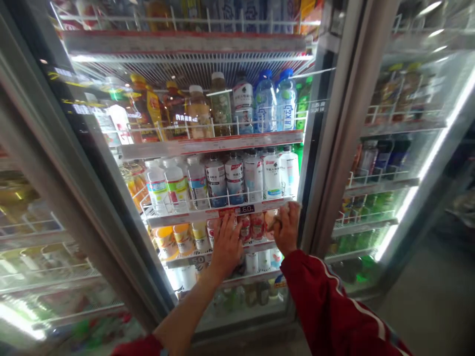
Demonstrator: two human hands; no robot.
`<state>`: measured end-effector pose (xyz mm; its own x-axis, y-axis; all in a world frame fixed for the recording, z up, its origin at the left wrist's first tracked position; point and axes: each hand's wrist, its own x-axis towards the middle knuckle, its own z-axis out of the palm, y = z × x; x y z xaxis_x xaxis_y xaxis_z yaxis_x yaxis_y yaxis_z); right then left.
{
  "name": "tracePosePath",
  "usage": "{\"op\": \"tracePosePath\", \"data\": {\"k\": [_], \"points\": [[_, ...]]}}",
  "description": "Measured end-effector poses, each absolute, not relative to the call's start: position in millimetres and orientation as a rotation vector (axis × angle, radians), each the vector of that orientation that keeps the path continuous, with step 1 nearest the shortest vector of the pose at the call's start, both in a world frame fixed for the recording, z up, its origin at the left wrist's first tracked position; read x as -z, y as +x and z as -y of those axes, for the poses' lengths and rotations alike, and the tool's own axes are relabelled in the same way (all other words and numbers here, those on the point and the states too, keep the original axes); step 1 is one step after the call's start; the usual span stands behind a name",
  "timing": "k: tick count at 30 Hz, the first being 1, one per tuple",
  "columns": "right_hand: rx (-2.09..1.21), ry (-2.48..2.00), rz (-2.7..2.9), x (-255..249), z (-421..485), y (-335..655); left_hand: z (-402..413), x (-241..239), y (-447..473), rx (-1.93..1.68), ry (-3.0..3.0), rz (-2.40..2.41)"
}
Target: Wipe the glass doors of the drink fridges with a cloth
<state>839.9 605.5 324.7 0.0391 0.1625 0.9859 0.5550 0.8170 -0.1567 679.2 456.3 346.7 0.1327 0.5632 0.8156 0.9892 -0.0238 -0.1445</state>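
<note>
I am reaching into an open drinks cooler. My left hand (226,244) has its fingers stretched out over the small bottles with red labels (256,226) on the third shelf down. My right hand (286,227), in a red sleeve with a white stripe, is curled round a small bottle (270,221) at the right end of that row, just under the price strip (222,212). Yellow-orange bottles (174,240) stand to the left on the same shelf.
Above are shelves of white-labelled bottles (233,178) and of tea and blue-capped water bottles (265,101). The open glass door (55,198) swings to the left. The cooler's frame post (345,128) and a neighbouring closed cooler (393,163) are on the right.
</note>
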Motion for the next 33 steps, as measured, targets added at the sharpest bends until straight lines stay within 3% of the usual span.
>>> {"op": "tracePosePath", "data": {"k": [7,12,21,26,33], "points": [[0.298,-0.592,1.581,-303,-575,805,-426,-334,639,0.723,-1.672,1.556],[0.209,-0.717,1.390,-318,-580,802,-414,-331,614,0.776,-1.607,1.542],[0.304,-0.305,1.738,-364,-521,715,-400,-346,587,0.806,-1.542,1.559],[0.293,-0.477,1.590,-391,-532,719,-387,-353,561,0.853,-1.437,1.569],[0.434,-0.232,1.843,-374,-490,666,-367,-358,537,0.904,-1.318,1.615]]}}
